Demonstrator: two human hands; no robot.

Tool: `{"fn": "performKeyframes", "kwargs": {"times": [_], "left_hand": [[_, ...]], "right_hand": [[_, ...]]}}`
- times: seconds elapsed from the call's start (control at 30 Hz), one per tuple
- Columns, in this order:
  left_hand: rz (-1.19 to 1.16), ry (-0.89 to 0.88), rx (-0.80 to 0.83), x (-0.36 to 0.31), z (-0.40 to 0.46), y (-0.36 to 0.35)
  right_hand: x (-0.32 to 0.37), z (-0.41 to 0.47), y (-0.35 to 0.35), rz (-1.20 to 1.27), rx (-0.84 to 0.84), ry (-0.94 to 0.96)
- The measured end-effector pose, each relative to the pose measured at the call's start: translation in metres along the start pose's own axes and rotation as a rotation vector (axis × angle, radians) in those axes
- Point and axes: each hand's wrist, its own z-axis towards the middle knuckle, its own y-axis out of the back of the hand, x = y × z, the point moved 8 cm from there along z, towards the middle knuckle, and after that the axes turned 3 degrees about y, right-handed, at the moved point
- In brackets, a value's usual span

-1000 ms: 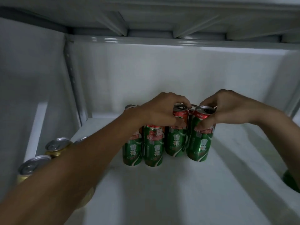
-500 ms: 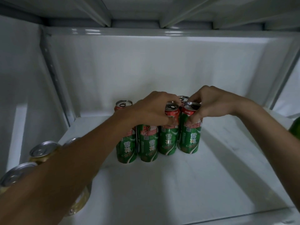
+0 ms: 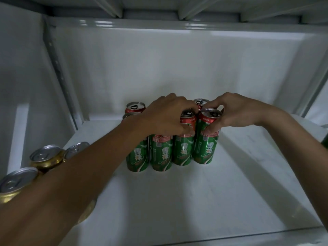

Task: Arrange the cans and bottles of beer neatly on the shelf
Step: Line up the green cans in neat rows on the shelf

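L hand (image 3: 165, 118) curls over 3rd can (image 3: 183, 148), R hand (image 3: 234, 110) pinches end can (image 3: 205, 139) near its rim — both in front row, mid shelf (image 3: 230, 183). Cans rigid, slick, prob. heavy — grip upper wall, slide, don't tip.

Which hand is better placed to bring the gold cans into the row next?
Probably the left hand: its arm passes right beside the gold cans at the shelf's left edge. The right hand grips the rightmost green can.

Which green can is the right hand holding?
The right hand grips the green can at the right end of the front row; the left hand covers its neighbours.
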Motion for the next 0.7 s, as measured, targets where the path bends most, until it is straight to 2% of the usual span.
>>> {"fn": "performKeyframes", "kwargs": {"times": [0.33, 0.47, 0.57, 0.7], "left_hand": [[0.006, -0.027, 0.037, -0.001, -0.002, 0.001], [-0.085, 0.0, 0.057, 0.001, -0.008, 0.016], [-0.116, 0.005, 0.017, 0.006, -0.023, 0.049], [-0.047, 0.084, 0.051, 0.034, -0.055, 0.068]], "right_hand": [[0.0, 0.001, 0.006, -0.058, 0.011, 0.016], [0.001, -0.003, 0.007, -0.058, -0.018, 0.048], [0.002, -0.011, 0.02, 0.011, -0.102, 0.092], [0.005, -0.025, 0.042, 0.13, -0.281, 0.187]]}}
